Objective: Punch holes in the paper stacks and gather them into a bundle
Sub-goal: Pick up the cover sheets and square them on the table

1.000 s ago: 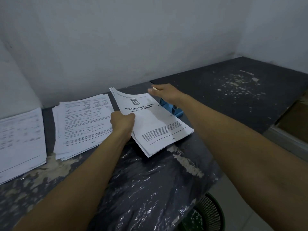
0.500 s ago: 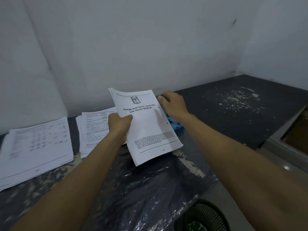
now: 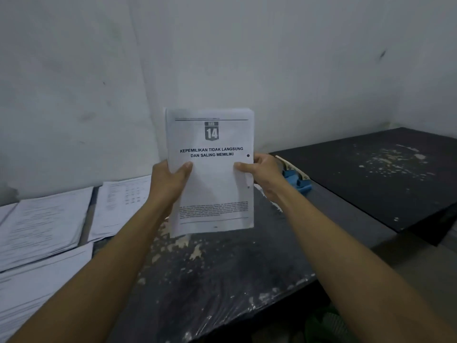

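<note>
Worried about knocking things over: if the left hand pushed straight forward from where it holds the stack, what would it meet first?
Probably the white wall behind the paper stack that the left hand grips; depth is unclear.

— What's the room like?
— Dim, with plain whitish walls [image 3: 296, 58] that meet in a corner and carry a few dark scuffs.
— And the furniture?
— A dark desk [image 3: 235, 268], its surface worn in pale patches, with a black desk [image 3: 371, 189] to its right.

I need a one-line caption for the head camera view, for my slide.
Both hands, left hand and right hand, hold the punched paper stack upright above the table.
</note>
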Motion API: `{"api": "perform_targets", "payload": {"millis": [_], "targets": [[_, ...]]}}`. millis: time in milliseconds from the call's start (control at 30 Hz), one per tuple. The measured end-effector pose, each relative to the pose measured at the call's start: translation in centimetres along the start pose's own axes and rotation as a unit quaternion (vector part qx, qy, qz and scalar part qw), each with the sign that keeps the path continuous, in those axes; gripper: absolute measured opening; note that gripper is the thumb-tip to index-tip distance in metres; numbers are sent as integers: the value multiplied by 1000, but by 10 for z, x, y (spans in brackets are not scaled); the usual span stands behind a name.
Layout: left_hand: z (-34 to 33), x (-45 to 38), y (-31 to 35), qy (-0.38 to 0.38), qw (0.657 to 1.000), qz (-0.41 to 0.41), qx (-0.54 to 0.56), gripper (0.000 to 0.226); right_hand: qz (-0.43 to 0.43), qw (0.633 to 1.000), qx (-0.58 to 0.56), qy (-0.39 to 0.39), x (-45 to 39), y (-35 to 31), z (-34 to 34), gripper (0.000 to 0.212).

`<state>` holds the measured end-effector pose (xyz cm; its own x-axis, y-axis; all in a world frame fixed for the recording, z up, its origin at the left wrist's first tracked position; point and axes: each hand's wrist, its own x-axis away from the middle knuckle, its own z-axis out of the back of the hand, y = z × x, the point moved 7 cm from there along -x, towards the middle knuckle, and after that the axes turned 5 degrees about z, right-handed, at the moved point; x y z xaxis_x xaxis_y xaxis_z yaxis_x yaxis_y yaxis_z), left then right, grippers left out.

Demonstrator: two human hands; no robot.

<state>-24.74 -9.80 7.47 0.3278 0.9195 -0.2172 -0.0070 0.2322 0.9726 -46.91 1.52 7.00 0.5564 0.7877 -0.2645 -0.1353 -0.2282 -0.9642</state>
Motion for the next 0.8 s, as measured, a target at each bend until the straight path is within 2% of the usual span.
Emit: {"api": "perform_targets", "payload": {"millis": [200, 367, 567, 700, 800], "targets": [[47, 32, -9, 21, 999, -30, -20, 19, 44, 999, -17, 5, 37, -2, -30, 18], [57, 58, -36, 9, 1000, -4, -30, 26, 23, 999, 23, -5, 74, 33, -49, 23], [72, 64, -18, 4, 1000, 15, -23, 33, 44, 998, 50, -15, 77, 3, -53, 16], [90, 70, -20, -10, 997, 71, -36, 19, -47, 989, 121, -67, 80, 11, -64, 16], [102, 83, -37, -10, 986, 136, -98, 16, -133, 976, 151, -86, 92, 34, -73, 11]]}}
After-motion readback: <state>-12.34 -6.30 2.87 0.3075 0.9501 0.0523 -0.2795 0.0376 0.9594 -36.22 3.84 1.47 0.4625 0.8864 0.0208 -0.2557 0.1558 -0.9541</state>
